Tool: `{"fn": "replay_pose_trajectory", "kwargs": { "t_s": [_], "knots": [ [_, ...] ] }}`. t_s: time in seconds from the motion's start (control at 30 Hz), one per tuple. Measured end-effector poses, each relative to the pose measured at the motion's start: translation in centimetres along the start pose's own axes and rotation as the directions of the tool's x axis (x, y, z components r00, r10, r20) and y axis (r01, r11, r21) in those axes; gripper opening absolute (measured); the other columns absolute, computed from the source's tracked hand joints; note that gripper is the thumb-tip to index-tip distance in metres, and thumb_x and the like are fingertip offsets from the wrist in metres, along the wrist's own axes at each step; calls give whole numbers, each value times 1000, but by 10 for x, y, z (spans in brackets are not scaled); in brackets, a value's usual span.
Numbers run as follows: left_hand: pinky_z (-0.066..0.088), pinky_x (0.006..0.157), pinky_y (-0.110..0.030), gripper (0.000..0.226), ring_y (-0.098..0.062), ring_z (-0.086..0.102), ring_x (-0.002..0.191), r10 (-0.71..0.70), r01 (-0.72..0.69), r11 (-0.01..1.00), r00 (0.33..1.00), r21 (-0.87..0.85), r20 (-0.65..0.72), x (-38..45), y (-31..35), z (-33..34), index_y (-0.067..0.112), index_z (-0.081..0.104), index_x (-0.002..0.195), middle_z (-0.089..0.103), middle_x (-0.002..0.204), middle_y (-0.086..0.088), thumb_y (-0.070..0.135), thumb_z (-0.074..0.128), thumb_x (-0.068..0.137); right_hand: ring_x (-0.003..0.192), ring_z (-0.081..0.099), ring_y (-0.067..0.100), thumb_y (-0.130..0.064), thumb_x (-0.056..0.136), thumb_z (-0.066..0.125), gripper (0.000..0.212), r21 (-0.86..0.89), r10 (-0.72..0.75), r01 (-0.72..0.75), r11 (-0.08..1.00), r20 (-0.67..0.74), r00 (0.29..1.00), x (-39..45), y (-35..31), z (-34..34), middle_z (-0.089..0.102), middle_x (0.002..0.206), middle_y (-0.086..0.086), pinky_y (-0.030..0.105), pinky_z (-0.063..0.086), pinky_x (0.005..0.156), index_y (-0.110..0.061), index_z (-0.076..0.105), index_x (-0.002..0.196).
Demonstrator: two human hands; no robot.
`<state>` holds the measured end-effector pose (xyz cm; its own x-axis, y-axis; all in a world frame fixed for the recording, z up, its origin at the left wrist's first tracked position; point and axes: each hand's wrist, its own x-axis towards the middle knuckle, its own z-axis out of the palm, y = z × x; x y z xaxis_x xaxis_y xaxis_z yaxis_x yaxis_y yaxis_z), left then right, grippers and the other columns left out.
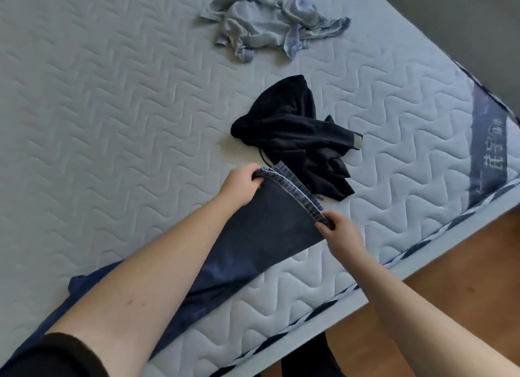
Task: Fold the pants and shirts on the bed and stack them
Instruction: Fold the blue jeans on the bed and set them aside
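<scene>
Fingers (257,177) of the left hand (242,185) are being curled tightly around one corner of the hem of the dark blue jeans (253,244), while the other corner of the hem is being pinched by the right hand (339,233), thumb on top. Between the two hands the hem is being held stretched, raised off the quilted mattress (112,109); the rest of the jeans is being left trailing toward the near left edge under the left forearm. Just beyond the hem, a crumpled black garment (298,137) is lying, and farther away a rumpled light grey garment (270,25) is lying well apart from it.
</scene>
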<state>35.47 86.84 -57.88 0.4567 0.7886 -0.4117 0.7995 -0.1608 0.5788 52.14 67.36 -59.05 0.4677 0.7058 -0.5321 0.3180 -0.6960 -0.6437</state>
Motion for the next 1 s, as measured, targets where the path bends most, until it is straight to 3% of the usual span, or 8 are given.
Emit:
{"fn": "replay_pose_trajectory", "kwargs": {
  "t_s": [0.17, 0.3, 0.5, 0.6, 0.7, 0.83, 0.9, 1.0],
  "knots": [
    [53, 78, -38, 9, -23, 65, 84, -20, 17, 996, 999, 85, 36, 59, 3, 37, 19, 64, 95, 69, 86, -4, 22, 56, 96, 81, 59, 17, -16, 93, 61, 9, 10, 81, -80, 997, -62, 995, 53, 33, 15, 65, 84, -3, 25, 37, 63, -18, 68, 98],
    [53, 75, -37, 10, -25, 64, 86, -5, -3, 981, 999, 195, 41, 95, 1, 65, 18, 63, 91, 65, 88, -3, 24, 56, 96, 74, 57, 8, -20, 91, 66, 3, 69, 144, -137, 988, -110, 983, 80, 55, 22, 65, 82, -6, 13, 34, 57, -20, 68, 93],
    [30, 87, -34, 23, -23, 47, 112, 23, 6, 880, 998, 474, -54, 118, -16, 95, 26, 66, 105, 51, 115, 0, 41, 66, 89, 79, 56, 16, -24, 90, 67, 8, -38, 148, -154, 987, -124, 981, 94, 79, 37, 57, 86, -4, 25, 38, 65, -19, 62, 90],
    [34, 92, -35, 24, -26, 46, 115, -35, 46, 936, 999, 348, -39, 121, -23, 102, 21, 63, 110, 49, 120, -5, 37, 64, 92, 88, 51, 17, -29, 86, 72, 24, -79, 134, -144, 986, -120, 984, 96, 81, 42, 50, 98, -3, 28, 38, 77, -17, 57, 100],
    [43, 83, -34, 18, -25, 54, 104, -39, 38, 980, 999, 193, 2, 123, -25, 100, 17, 60, 106, 56, 113, -5, 28, 64, 93, 81, 56, 15, -32, 82, 77, 38, 37, 190, -190, 981, -20, 982, 100, 73, 40, 58, 92, -2, 30, 40, 68, -18, 52, 108],
    [38, 67, -18, 30, -6, 54, 78, 28, -29, 998, 1000, -60, -14, 119, -29, 88, 25, 53, 110, 57, 91, 9, 17, 71, 87, 78, 59, 18, -36, 84, 73, 25, -36, 153, -152, 988, 42, 987, 98, 71, 25, 65, 87, 0, 31, 43, 63, -15, 62, 94],
    [39, 71, -15, 39, 0, 51, 76, 54, -51, 991, 998, -123, 19, 119, -31, 79, 25, 56, 122, 55, 90, 14, 16, 71, 87, 74, 59, 16, -36, 84, 73, 25, -1, 138, -138, 990, 60, 989, 95, 72, 18, 65, 81, 0, 30, 42, 59, -15, 61, 88],
    [46, 83, -24, 29, -8, 59, 88, 70, -59, 988, 995, -145, 75, 122, -30, 75, 22, 64, 115, 62, 98, 8, 13, 69, 88, 71, 56, 11, -35, 85, 72, 22, 18, 156, -157, 987, 42, 987, 95, 72, 21, 61, 78, -5, 26, 37, 55, -18, 57, 84]
  ]
}}
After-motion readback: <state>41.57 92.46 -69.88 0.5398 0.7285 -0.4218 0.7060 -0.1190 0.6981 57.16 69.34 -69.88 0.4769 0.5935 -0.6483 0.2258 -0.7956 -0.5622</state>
